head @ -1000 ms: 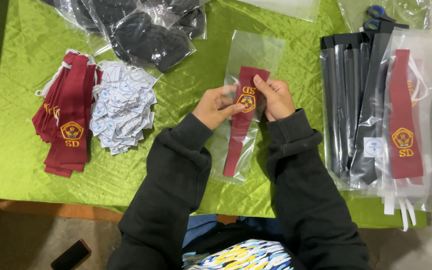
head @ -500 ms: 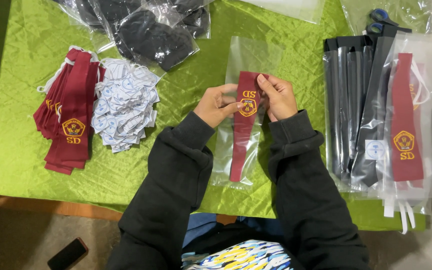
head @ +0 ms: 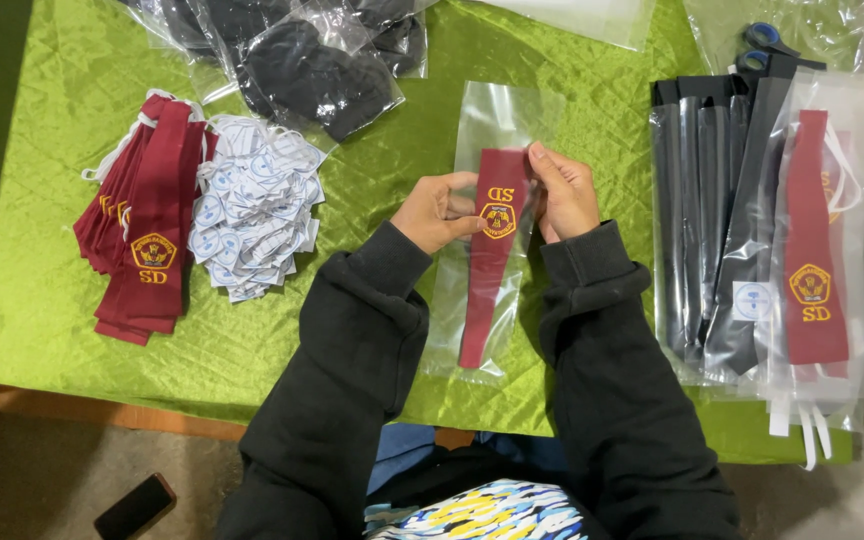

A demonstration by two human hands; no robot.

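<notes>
two hands (head: 497, 205), one maroon tie (head: 492, 250), one clear bag (head: 497, 120)

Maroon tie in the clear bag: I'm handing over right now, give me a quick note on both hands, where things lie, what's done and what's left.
Left hand: pinching the maroon tie and clear bag at the tie's left edge.
Right hand: gripping the right edge near the tie's top.
The tie sits in the bag on the green cloth; its top edge lies below the bag's open far end.
Done: bagged ties stacked at right, beside bagged black ties.
Left: loose maroon ties at left, white pile beside them.
</notes>
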